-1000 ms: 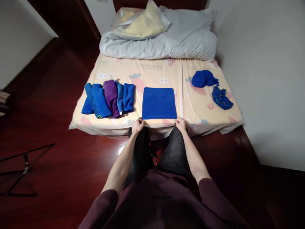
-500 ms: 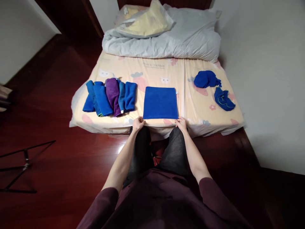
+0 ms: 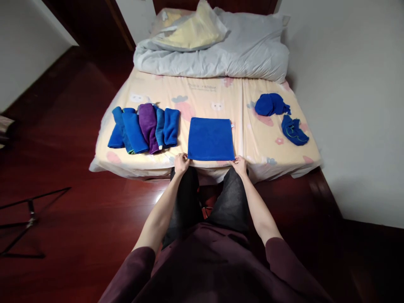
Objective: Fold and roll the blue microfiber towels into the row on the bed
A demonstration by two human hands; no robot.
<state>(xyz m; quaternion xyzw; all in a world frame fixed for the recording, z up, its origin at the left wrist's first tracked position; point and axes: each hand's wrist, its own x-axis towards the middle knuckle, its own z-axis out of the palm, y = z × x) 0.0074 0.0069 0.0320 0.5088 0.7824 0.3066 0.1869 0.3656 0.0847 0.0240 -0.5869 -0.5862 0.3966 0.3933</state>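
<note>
A: Where is the blue cloth (image 3: 211,139) at this moment?

B: It lies flat and square on the mattress (image 3: 246,139), close to the near edge, between the row of folded towels (image 3: 144,128) on the left and two crumpled blue cloths (image 3: 281,118) on the right.

A: And the hands?

B: The left hand (image 3: 181,163) sits at the cloth's near left corner, the right hand (image 3: 240,164) at its near right corner. Both sets of fingers are clenched lightly on those corners, pinching the hem.

A: Has anything changed over the last second?

B: Very little. The cloth has kept its shape and place, and the hands have stayed at the same two corners. At most the near edge looks drawn a touch straighter.

A: What do you make of that?

B: I judge the cloth is being squared and smoothed, with both corners held and no fold in it begun.

A: What else is on the bed?

B: A grey duvet (image 3: 221,59) bunched at the far end, with a yellowish bundle (image 3: 189,31) on top.
</note>
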